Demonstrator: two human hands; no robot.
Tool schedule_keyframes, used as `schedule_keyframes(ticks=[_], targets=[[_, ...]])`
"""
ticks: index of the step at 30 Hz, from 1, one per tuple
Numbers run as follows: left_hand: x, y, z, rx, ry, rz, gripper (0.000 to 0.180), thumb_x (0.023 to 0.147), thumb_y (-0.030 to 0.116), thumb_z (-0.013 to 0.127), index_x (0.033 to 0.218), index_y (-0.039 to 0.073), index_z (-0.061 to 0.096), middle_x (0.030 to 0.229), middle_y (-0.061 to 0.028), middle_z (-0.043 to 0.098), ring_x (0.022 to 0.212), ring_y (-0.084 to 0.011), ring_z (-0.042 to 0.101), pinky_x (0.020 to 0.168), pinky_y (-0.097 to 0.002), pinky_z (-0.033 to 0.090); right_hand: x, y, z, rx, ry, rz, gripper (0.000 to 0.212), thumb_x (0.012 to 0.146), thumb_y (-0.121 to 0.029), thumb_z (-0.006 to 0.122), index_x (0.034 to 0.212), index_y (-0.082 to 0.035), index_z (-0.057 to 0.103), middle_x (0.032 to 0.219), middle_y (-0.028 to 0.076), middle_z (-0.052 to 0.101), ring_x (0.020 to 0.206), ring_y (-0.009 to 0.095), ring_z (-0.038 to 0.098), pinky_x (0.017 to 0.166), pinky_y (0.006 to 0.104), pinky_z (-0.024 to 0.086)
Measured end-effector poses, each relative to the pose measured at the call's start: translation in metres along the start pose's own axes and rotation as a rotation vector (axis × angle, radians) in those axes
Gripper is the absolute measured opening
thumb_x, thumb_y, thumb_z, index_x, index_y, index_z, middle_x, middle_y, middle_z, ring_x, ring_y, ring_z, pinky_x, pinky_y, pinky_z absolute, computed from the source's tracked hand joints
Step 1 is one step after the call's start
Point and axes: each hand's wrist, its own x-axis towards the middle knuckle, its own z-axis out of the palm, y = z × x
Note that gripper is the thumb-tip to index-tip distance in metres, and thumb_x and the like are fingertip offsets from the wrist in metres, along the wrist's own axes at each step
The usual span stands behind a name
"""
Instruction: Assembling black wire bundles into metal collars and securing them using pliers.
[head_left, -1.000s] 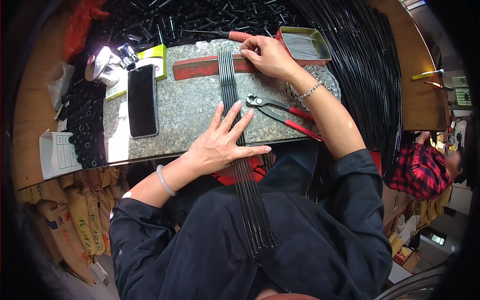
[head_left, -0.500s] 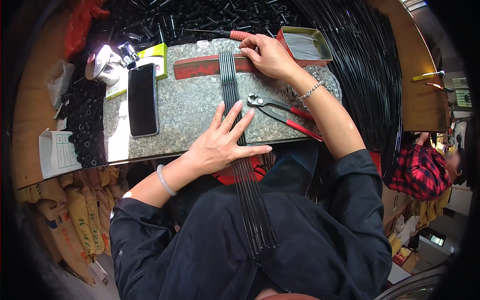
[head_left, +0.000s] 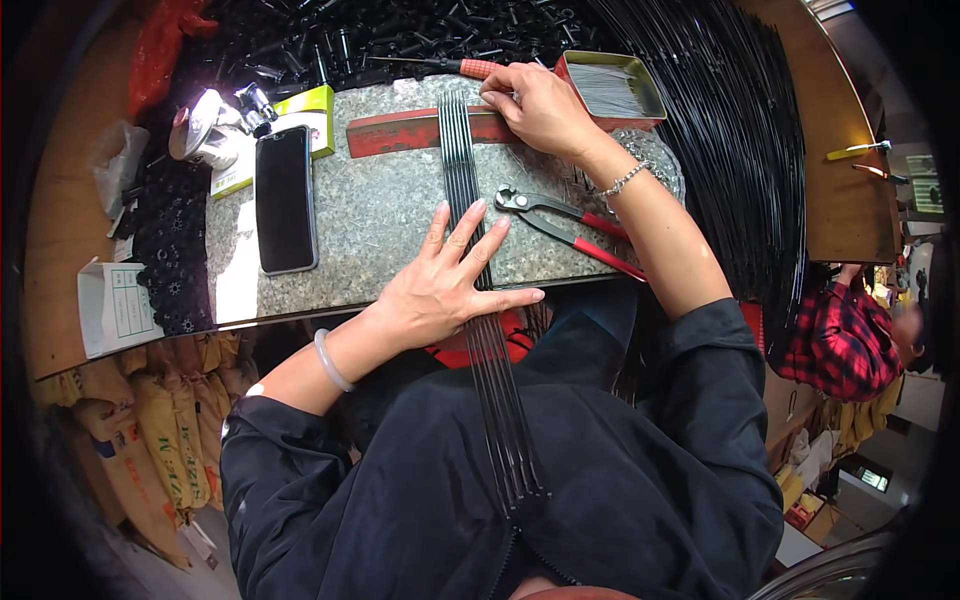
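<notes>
A row of several thin black rods (head_left: 460,170) runs from a red bar (head_left: 390,134) on the stone slab down over the table edge to my chest. My left hand (head_left: 440,275) lies over the rods with its fingers spread, pressing them near the slab's front edge. At the right of the rods' far ends, my right hand (head_left: 535,108) rests by the red bar, thumb and fingertips pinched together. Whatever is between those fingertips is too small to make out. Pincers with red handles (head_left: 560,215) lie below my right forearm.
Black bolts (head_left: 430,30) heap along the back, with a red-handled screwdriver (head_left: 480,69) before them. A tin of thin wires (head_left: 610,90) stands right of my hand, beside long black rods (head_left: 720,130). A phone (head_left: 285,200) lies left; a person in plaid (head_left: 840,340) sits right.
My right hand has shifted very slightly away from me. The rods' near ends sit a little closer together. My left hand stays in place.
</notes>
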Motion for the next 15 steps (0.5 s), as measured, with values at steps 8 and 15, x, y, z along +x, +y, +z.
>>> schedule_keyframes(ticks=[8,15], targets=[[0.002,0.002,-0.002,-0.044,-0.003,-0.019,0.064,0.078,0.012,0.049,0.129,0.049,0.038,0.138,-0.0186,0.032,0.129,-0.044,0.026,0.102,-0.0623,0.02,-0.003,0.006,-0.008,-0.007,0.012,-0.007,0.016,0.081,-0.015,0.058,0.091,-0.003,0.062,0.081,0.012,0.062,0.074,0.024,0.06,0.068,0.033,0.047],[0.0,0.0,0.0,0.017,-0.021,0.003,0.069,0.076,0.018,0.056,0.132,0.05,0.031,0.136,-0.0198,0.034,0.128,-0.0455,0.028,0.1,-0.0642,0.022,0.001,0.007,-0.028,0.297,0.039,0.13,0.02,0.087,-0.02,0.058,0.09,0.0,0.062,0.072,0.0,0.06,0.063,0.005,0.051,0.058,0.022,0.043]])
